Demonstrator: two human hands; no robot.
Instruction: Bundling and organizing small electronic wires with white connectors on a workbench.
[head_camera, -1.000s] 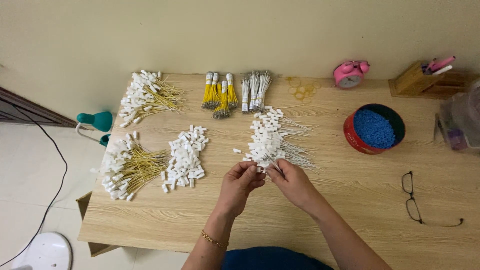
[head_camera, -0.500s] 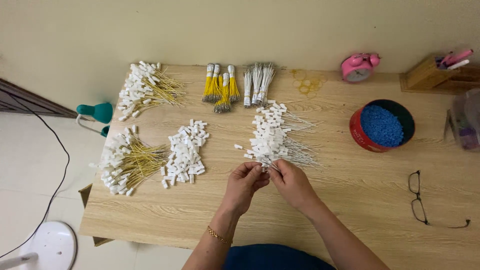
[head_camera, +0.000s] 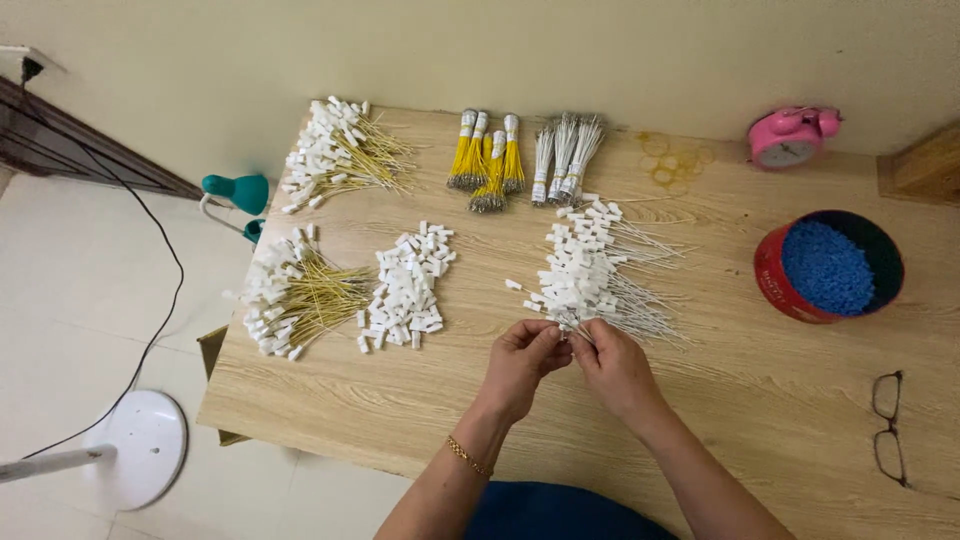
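A: Okay, hands?
B: Left hand and right hand both pinched shut on one thin white wire with a small white plastic connector, just below the pile of white-tipped white wires.
A: Risk?
B: Likely the pile: a dragged wire snags it and scatters pieces toward the red round tin of blue pellets.

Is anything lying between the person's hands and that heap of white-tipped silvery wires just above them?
Nothing visible does. The left hand and right hand meet at the near edge of the pile of white-capped grey wires, fingertips pinching a piece right at it. Only bare wooden table surrounds them.
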